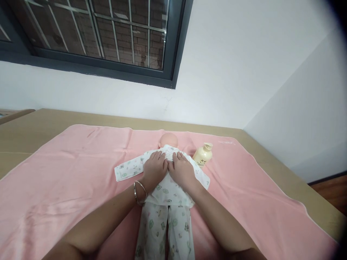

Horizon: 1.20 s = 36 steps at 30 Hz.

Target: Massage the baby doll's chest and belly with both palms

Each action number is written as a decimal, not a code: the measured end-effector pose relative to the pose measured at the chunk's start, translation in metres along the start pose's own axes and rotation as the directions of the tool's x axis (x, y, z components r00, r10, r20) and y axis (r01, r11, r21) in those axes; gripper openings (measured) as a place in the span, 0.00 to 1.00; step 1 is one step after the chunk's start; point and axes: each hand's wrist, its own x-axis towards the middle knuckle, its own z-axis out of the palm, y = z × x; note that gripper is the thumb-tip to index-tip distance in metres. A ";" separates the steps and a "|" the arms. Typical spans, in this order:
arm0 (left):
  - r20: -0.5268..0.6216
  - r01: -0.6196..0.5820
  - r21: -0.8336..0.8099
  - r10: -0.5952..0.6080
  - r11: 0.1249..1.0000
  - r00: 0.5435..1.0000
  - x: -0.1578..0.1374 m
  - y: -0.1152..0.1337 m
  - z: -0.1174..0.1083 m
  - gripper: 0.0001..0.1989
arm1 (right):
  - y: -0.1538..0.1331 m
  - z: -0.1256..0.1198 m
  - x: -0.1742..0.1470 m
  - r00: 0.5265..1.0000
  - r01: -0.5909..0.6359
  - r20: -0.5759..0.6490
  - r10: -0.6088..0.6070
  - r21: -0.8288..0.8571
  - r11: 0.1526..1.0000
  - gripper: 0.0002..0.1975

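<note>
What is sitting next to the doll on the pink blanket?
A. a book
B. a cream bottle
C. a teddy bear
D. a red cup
B: a cream bottle with a pump top stands on the pink blanket, just right of the doll, whose chest both hands, left hand and right hand, press flat on.

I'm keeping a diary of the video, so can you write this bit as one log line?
left hand: flat on doll's shirt | right hand: flat beside it | doll: lying on pink towel | bottle: right of doll
</note>
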 end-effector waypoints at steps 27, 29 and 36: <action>0.021 -0.054 -0.126 0.057 0.991 0.998 0.001 -0.009 0.007 0.14 | 0.005 0.007 0.007 0.988 0.133 -0.086 -0.127 0.063 0.989 0.23; -0.018 -0.096 -0.152 0.094 0.984 0.995 -0.001 -0.009 0.005 0.12 | -0.001 0.006 -0.002 0.985 0.124 -0.128 -0.116 0.061 0.990 0.21; -0.081 0.015 -0.164 -0.028 0.986 0.996 -0.005 -0.005 0.001 0.08 | -0.002 0.006 -0.006 0.980 -0.038 -0.187 0.068 0.159 0.986 0.15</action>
